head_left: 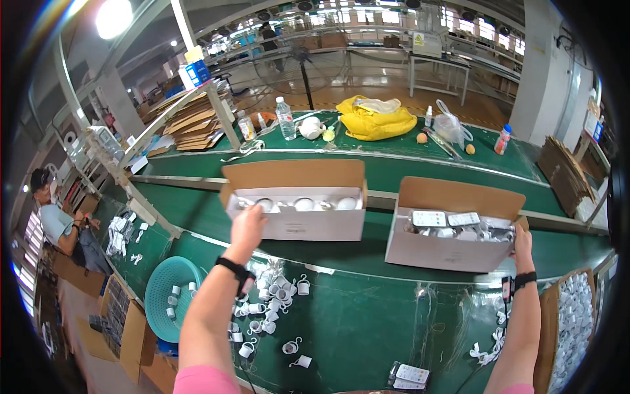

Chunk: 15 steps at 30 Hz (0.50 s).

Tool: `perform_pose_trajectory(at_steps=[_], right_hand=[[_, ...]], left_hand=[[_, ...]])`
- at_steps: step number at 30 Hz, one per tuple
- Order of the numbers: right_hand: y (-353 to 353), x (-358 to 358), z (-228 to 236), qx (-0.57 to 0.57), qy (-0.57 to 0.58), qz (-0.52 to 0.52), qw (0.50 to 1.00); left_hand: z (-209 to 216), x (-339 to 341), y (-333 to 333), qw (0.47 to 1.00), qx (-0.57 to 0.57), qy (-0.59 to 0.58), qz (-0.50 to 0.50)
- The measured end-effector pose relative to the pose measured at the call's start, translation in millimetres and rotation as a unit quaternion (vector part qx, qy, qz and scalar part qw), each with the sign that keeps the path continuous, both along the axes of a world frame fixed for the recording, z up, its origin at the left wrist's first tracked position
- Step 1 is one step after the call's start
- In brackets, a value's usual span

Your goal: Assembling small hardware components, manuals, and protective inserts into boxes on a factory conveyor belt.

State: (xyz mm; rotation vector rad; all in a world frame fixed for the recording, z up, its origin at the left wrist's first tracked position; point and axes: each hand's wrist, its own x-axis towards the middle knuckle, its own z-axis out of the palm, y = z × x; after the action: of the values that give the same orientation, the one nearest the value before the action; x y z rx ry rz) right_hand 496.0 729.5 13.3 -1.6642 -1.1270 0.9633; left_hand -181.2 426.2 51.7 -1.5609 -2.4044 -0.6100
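Observation:
My left hand (248, 228) is closed over the front left corner of an open cardboard box (315, 224); its fingertips are partly hidden. Inside that box lie round white lamp-like pieces (304, 204) in a row. At the right, my right hand (522, 244) grips the right end of a second open cardboard box (440, 252), which sits slightly tilted. White remote controls (428, 218) in clear bags fill this one. Below my left forearm, many small white hooked sockets (279, 292) lie scattered on the green table. Two bagged remotes (411, 375) rest near the front edge.
A turquoise basket (157, 279) with a few white pieces stands left. A carton of white parts (572, 322) is at the right edge. On the far ledge are a yellow bag (375, 119), a water bottle (285, 119) and stacked cardboard (197, 120). Another person (62, 220) works at far left.

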Motion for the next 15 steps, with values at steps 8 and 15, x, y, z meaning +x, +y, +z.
perform_pose_trajectory(at_steps=[8, 15], right_hand=[[13, -150, -1, 0.096, -0.112, 0.075, 0.986], [8, -236, -22, 0.162, -0.034, 0.144, 0.976]], left_hand=[[72, -20, -96, 0.997, 0.056, 0.053, -0.021], [118, 4, -130, 0.997, 0.034, 0.055, -0.049]])
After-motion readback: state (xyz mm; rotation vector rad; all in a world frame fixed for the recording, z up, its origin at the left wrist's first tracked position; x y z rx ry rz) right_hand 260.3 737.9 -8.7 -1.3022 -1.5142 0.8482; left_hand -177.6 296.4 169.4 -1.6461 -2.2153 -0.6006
